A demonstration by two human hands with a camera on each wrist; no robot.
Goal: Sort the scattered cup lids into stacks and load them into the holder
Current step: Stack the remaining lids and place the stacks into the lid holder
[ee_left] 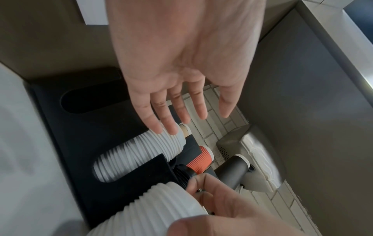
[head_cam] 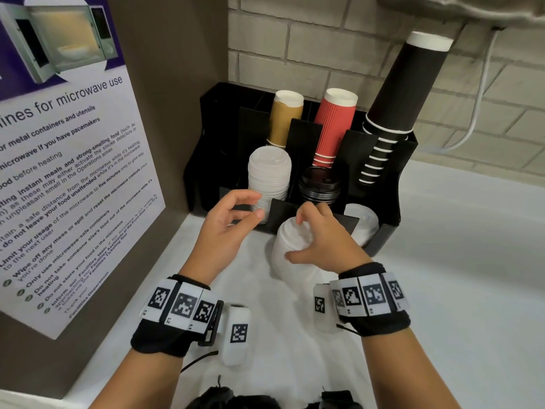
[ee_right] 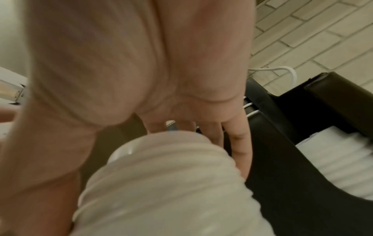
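A black compartment holder (head_cam: 383, 231) stands in the counter corner. One white lid stack (head_cam: 269, 178) fills its left front slot, black lids (head_cam: 320, 184) the middle slot, more white lids (head_cam: 361, 219) the right slot. My right hand (head_cam: 295, 237) grips a further white lid stack (head_cam: 290, 255), tilted, just in front of the holder's front wall. Its fingers (ee_right: 238, 143) wrap the stack's far side (ee_right: 161, 183). My left hand (head_cam: 253, 205) hovers open and holding nothing beside the left slot, its fingers (ee_left: 167, 124) near the top of that stack (ee_left: 141, 153).
Paper cup stacks fill the holder's back slots: tan (head_cam: 284, 119), red (head_cam: 333, 128), black (head_cam: 392, 107). A brown side panel with a microwave poster (head_cam: 73, 172) closes the left. A brick wall stands behind, and the white counter (head_cam: 457, 261) extends right.
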